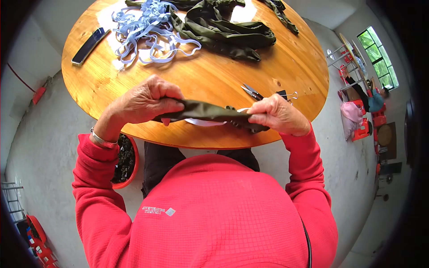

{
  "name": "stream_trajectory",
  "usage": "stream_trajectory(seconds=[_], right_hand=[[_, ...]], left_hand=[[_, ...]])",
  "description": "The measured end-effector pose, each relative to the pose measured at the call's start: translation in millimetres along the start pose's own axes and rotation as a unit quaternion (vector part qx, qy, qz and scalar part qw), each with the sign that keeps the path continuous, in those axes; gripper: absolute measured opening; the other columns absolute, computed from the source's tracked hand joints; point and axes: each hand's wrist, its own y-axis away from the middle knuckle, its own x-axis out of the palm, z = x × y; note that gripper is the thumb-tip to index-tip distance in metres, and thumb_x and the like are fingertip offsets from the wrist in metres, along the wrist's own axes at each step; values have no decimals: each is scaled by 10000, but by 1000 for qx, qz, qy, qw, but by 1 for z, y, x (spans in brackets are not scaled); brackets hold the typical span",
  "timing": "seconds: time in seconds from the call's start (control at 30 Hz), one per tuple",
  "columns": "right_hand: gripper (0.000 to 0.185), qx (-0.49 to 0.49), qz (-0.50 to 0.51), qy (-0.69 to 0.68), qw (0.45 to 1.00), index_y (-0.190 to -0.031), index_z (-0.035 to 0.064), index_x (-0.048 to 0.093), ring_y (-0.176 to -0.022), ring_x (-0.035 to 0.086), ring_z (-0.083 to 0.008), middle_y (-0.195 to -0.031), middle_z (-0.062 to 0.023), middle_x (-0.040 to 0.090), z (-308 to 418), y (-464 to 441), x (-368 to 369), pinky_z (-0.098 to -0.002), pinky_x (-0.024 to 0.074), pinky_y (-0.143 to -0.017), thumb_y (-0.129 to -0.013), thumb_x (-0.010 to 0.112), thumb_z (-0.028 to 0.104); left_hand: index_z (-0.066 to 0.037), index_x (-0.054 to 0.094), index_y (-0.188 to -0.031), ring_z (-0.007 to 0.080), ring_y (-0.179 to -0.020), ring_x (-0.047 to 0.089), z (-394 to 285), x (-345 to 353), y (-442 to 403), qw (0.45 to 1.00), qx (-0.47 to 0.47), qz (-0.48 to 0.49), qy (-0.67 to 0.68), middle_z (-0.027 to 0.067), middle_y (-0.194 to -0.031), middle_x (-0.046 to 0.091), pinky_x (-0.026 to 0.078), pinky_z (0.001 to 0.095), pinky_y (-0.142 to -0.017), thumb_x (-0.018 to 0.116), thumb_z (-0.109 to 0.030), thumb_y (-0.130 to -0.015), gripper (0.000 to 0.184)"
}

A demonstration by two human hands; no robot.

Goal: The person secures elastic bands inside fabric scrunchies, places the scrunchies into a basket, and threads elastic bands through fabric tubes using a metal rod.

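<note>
A strip of dark green fabric (203, 111) is stretched between my two hands above the table's near edge. My left hand (152, 100) pinches its left end between thumb and fingers. At the right end, my right hand (277, 114) grips the fabric, with small dark round pieces showing near the fingertips. A pale band (205, 122) shows just below the fabric. Behind my right hand, small scissors (252, 92) and a black binder clip (282, 94) lie on the wooden table (223, 76).
Light blue straps (149, 31) lie tangled at the table's back, beside a heap of dark green fabric (219, 31). A phone (89, 46) rests at the left. Below the table is a red tub (134, 165). Another person (376, 100) is far right, near red stools.
</note>
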Motion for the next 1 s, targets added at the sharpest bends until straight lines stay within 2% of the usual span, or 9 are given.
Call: stream_trajectory(seconds=[0.07, 0.17, 0.23, 0.37, 0.43, 0.53, 0.63, 0.77, 1.0], right_hand=[[100, 21, 20, 47, 998, -899, 2, 647, -570, 551, -121, -699, -115, 620, 11, 0, 0, -265, 441, -550, -816, 627, 56], [117, -145, -166, 192, 956, -914, 15, 655, -598, 585, -153, -715, -116, 635, 15, -16, 19, -278, 454, -563, -801, 626, 32], [129, -122, -121, 162, 972, -916, 8, 657, -624, 603, -177, -726, -121, 646, 22, -17, 16, -281, 459, -567, -793, 622, 27], [114, -92, -85, 65, 990, -907, -23, 650, -612, 602, -163, -725, -122, 649, 28, -9, 2, -264, 457, -555, -812, 603, 17], [112, -69, -62, 84, 992, -908, -28, 648, -609, 603, -158, -734, -121, 653, 30, -5, -4, -260, 457, -551, -816, 600, 13], [110, -50, -54, 75, 994, -901, -28, 648, -598, 596, -162, -731, -116, 650, 32, -7, 0, -263, 455, -541, -814, 608, 26], [99, -67, -70, 109, 989, -887, -21, 647, -588, 591, -185, -710, -117, 634, 32, -9, 4, -267, 453, -538, -807, 608, 23], [94, -135, -97, 125, 978, -884, -8, 638, -590, 592, -231, -688, -130, 610, 21, -19, 22, -279, 453, -539, -799, 606, 15], [217, -141, -141, 122, 972, -1008, 46, 632, -640, 595, -268, -787, -131, 635, 27, -28, 33, -290, 469, -589, -794, 609, 25]], left_hand=[[4, 617, -793, 38, -521, 556, 5, -1, 1, 999, -27, 26, 12, 1, -602, 585, 433, 174, -469, 560, -109, -885, 157], [17, 618, -783, 45, -514, 562, 0, 1, -3, 996, -48, -13, 73, 21, -601, 599, 436, 177, -459, 593, -121, -863, 161], [33, 608, -808, 89, -519, 589, 5, 3, -9, 996, 51, -3, 67, 60, -613, 612, 442, 196, -459, 593, -126, -835, 162], [59, 604, -860, 92, -489, 551, 1, -7, 10, 964, 9, 28, 265, 66, -617, 604, 424, 188, -457, 601, -152, -811, 217], [45, 627, -822, 47, -517, 528, 12, -3, 6, 989, 45, -96, 107, 31, -619, 588, 407, 188, -440, 632, -113, -810, 159], [24, 638, -821, 20, -564, 512, 0, -1, 10, 992, -14, -84, 90, -8, -657, 588, 419, 178, -499, 624, -58, -809, 84], [5, 640, -838, 14, -566, 514, 4, -1, 7, 993, 73, -61, -67, -23, -654, 581, 416, 166, -498, 623, -31, -821, 44], [-7, 623, -818, 25, -451, 481, -8, 8, 0, 999, -25, -41, -4, -18, -590, 550, 374, 173, -406, 612, -10, -826, 14], [18, 619, -828, 50, -431, 495, 3, 16, -14, 997, 11, -48, 54, 23, -591, 571, 392, 183, -398, 610, -32, -821, 52]])
